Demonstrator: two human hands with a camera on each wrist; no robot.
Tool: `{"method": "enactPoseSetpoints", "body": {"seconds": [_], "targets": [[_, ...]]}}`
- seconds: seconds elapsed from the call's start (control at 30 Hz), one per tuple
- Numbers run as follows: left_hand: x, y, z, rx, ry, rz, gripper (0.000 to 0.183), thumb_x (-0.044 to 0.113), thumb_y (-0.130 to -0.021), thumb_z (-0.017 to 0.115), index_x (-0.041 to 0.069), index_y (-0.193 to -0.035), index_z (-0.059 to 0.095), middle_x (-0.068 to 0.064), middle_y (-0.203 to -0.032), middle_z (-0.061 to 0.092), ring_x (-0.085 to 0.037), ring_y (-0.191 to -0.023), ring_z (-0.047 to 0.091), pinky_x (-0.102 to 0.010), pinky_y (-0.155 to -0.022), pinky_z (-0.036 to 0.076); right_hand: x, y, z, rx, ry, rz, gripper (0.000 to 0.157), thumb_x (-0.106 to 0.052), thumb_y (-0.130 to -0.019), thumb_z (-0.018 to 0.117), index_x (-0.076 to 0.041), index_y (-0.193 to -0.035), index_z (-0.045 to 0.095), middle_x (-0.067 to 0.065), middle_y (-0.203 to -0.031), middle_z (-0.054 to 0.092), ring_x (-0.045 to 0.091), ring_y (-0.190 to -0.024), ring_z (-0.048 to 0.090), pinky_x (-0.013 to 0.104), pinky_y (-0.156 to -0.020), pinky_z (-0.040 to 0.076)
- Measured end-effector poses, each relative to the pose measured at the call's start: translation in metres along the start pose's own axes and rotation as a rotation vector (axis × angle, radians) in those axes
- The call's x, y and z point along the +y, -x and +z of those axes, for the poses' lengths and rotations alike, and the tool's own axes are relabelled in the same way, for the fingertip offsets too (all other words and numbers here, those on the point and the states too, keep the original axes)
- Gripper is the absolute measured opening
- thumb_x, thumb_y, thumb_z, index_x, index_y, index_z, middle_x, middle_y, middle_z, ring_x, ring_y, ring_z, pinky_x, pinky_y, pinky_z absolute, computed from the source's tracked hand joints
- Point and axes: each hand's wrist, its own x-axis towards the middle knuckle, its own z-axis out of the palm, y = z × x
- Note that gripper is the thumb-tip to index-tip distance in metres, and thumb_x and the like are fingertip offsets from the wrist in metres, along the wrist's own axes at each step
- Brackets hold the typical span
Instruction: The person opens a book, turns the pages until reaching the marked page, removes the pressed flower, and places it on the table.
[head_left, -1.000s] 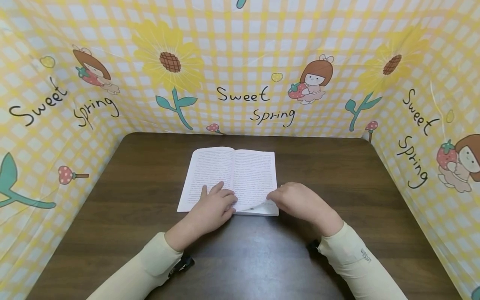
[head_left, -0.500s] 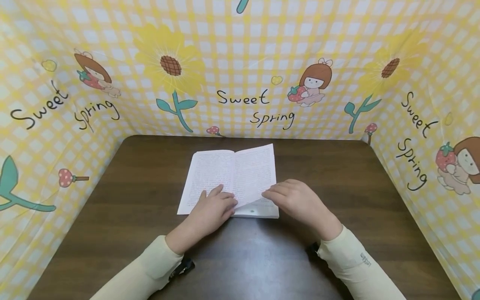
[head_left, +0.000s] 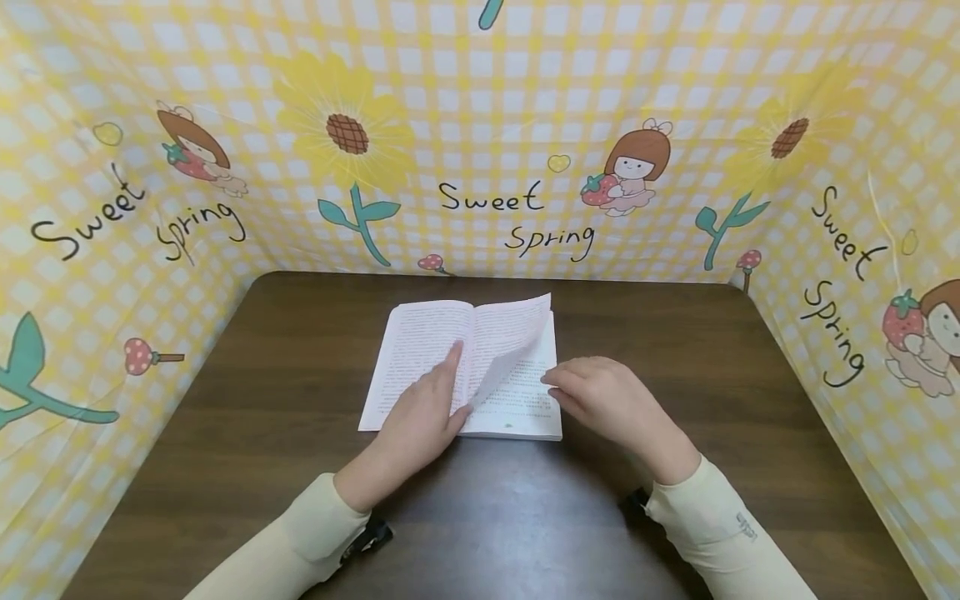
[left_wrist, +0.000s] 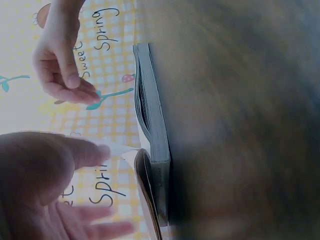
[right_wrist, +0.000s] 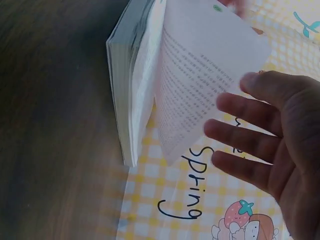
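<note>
A thick paperback book lies open, its pages covered with printed text. One right-hand page stands lifted and curled, its lower corner swung toward the gutter and the page beneath exposed. My left hand lies over the lower middle of the book, index finger stretched along the gutter and thumb at the base of the raised page. At the book's right edge hovers my right hand. In the right wrist view its fingers are spread and slightly bent beside the raised page, with nothing between them.
The book lies on a dark brown wooden table. A yellow checked cloth with flowers and lettering walls off the back and both sides. Dark straps show below both cream sleeves.
The right-hand page has risen and curled leftward from its lower right corner. My right hand has let go of it, staying at the right edge. My left index finger has stretched up along the gutter.
</note>
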Motion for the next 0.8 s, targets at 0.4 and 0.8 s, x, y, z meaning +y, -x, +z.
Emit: {"method": "enactPoseSetpoints", "body": {"seconds": [0.4,0.8], "targets": [[-0.006,0.003,-0.002,0.17,-0.19,0.002,0.139,0.024,-0.07,0.095,0.016,-0.165,-0.006,-0.022,-0.169,-0.017,-0.046,-0.156,-0.01,-0.078,-0.114,0.012,0.0,0.002,0.009,-0.205,-0.035,0.043,0.026,-0.02,-0.087,0.082,-0.013,-0.111,0.076,0.004,-0.116,0.074,0.022,-0.11,0.07,0.04,-0.096,0.056],[-0.004,0.002,-0.001,-0.109,-0.076,0.014,0.093,0.0,-0.092,0.068,0.013,-0.166,0.012,-0.015,-0.16,0.043,-0.043,-0.143,0.044,-0.066,-0.112,0.036,-0.005,0.005,0.017,-0.492,-0.166,0.149,0.06,-0.036,-0.091,0.079,-0.01,-0.142,0.062,0.01,-0.153,0.054,0.029,-0.142,0.05,0.059,-0.116,0.035]]}}
